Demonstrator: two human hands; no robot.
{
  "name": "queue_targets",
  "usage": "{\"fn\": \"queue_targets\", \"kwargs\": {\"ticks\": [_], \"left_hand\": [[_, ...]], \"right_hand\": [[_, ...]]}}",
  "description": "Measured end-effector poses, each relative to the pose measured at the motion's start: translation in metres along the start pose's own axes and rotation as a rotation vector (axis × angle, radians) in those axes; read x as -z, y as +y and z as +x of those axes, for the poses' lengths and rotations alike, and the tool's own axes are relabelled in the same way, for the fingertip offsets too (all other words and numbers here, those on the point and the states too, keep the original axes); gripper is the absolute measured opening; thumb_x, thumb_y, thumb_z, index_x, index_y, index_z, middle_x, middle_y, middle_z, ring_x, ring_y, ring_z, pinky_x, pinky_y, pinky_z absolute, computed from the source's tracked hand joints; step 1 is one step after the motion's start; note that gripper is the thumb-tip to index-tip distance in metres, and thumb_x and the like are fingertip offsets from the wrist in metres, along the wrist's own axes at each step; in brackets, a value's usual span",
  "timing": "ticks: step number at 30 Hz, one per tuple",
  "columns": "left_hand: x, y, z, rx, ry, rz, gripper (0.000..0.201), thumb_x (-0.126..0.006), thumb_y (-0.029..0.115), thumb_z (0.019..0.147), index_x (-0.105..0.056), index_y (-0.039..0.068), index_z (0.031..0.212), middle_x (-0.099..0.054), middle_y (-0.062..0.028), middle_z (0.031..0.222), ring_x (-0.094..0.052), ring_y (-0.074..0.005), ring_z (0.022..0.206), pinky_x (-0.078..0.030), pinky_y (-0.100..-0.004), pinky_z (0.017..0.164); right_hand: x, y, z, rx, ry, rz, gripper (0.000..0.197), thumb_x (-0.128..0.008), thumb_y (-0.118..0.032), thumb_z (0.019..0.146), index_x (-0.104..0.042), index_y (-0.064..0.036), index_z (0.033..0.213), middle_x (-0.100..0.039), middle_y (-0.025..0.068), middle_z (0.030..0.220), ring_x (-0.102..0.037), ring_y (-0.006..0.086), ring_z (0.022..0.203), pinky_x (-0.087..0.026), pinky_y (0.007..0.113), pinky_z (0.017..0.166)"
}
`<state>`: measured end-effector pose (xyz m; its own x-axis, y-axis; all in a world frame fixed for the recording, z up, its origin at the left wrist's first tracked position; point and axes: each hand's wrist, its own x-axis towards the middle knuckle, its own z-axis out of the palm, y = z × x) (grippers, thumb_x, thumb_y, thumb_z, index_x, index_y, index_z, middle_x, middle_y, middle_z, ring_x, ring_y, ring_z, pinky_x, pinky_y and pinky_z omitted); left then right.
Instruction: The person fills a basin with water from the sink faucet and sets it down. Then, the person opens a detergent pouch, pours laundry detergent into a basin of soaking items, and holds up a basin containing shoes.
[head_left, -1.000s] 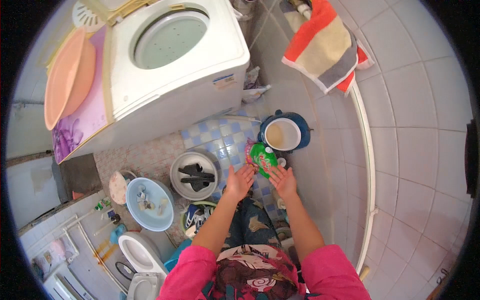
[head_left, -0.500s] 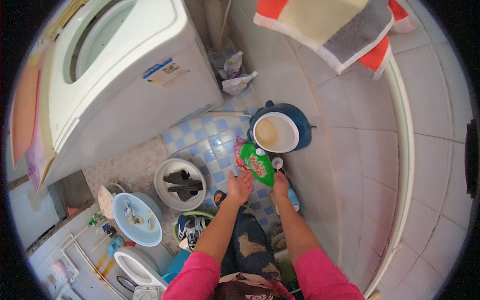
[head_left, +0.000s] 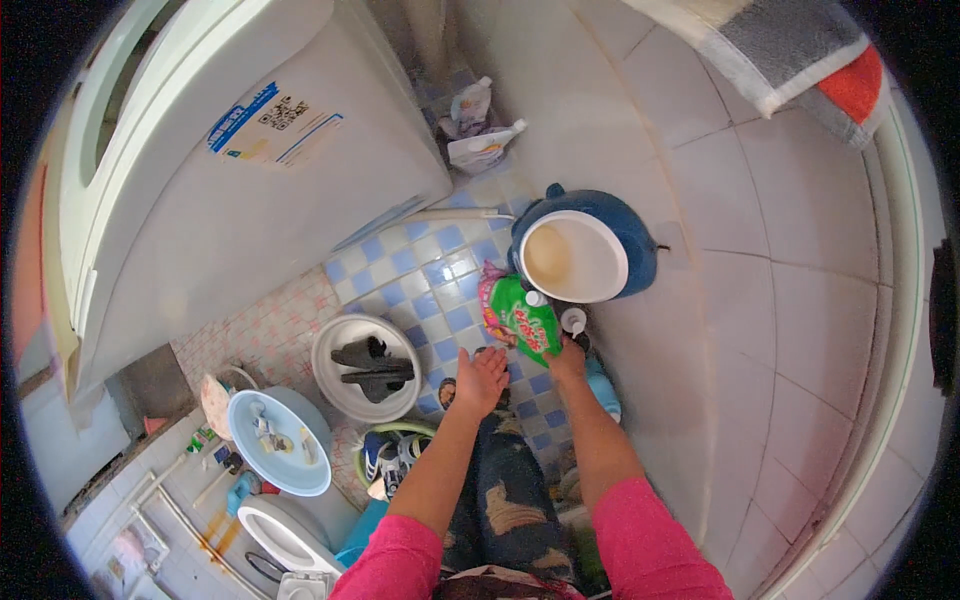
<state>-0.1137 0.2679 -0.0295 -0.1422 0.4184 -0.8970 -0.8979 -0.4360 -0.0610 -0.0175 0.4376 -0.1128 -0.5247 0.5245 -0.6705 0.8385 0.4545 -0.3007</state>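
Observation:
My left hand [head_left: 483, 381] is held out above the floor, palm up with the fingers spread, and nothing lies on it. My right hand [head_left: 567, 360] is beside the lower end of a green pouch [head_left: 528, 318] with a white cap. Its fingers look curled and are partly hidden, so what they hold, if anything, does not show. Just beyond that hand stands a bottle with a white pump top [head_left: 573, 320], its body mostly covered. A light-blue bottle [head_left: 603, 390] lies to the right of my right wrist.
Ahead, a white bucket [head_left: 618, 262] with cloudy liquid sits in a dark-blue basin [head_left: 645, 240] by the wall. White pouches [head_left: 485, 147] stand in the far corner near a white washing machine [head_left: 330, 140]. Left are a white basin [head_left: 330, 395] with dark shoes and a light-blue basin [head_left: 310, 480].
The view has shifted, so the washing machine looms larger and the towel sits farther up and right. My left hand stays palm up; my right hand stays beside the green pouch.

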Motion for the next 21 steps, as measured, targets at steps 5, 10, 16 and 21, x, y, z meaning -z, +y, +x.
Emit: {"fn": "queue_targets", "kwargs": {"ticks": [5,10,16,21], "left_hand": [[0.012,0.013,-0.008,-0.044,0.006,0.002,0.071,-0.015,0.056,0.085,-0.018,0.001,0.132,-0.028,-0.0110,0.134,-0.022,-0.0228,0.126,-0.015,-0.0369,0.101],[0.012,0.018,-0.023,-0.074,0.033,-0.025,0.069,-0.015,0.054,0.086,-0.019,0.002,0.131,-0.031,-0.0110,0.133,-0.024,-0.0230,0.124,-0.017,-0.0366,0.101],[0.030,0.022,-0.038,-0.144,-0.045,-0.013,0.071,-0.015,0.055,0.085,-0.009,0.003,0.134,-0.019,-0.0154,0.137,-0.011,-0.0258,0.129,-0.008,-0.0384,0.104],[0.046,0.046,-0.096,-0.204,0.078,-0.016,0.068,-0.022,0.050,0.087,-0.009,0.002,0.133,-0.023,-0.0147,0.136,-0.015,-0.0262,0.128,-0.012,-0.0381,0.103]], "right_hand": [[-0.004,-0.036,-0.010,-0.206,-0.028,-0.170,0.045,-0.063,-0.034,0.067,-0.056,-0.0042,0.100,-0.054,0.0168,0.103,-0.051,0.0310,0.096,-0.041,0.041,0.081],[-0.016,-0.051,-0.011,-0.123,-0.137,-0.149,0.030,-0.049,-0.028,0.078,-0.055,-0.0137,0.103,-0.049,0.0122,0.110,-0.042,0.0309,0.105,-0.036,0.048,0.086],[-0.049,-0.057,-0.020,0.208,0.044,0.093,0.025,-0.048,-0.021,0.080,-0.057,-0.0044,0.097,-0.052,0.0155,0.103,-0.047,0.0323,0.100,-0.037,0.039,0.086],[-0.016,-0.106,-0.073,0.467,0.091,0.172,0.025,-0.047,-0.019,0.080,-0.057,0.0006,0.092,-0.055,0.0159,0.097,-0.052,0.0328,0.092,-0.038,0.034,0.085]]}}
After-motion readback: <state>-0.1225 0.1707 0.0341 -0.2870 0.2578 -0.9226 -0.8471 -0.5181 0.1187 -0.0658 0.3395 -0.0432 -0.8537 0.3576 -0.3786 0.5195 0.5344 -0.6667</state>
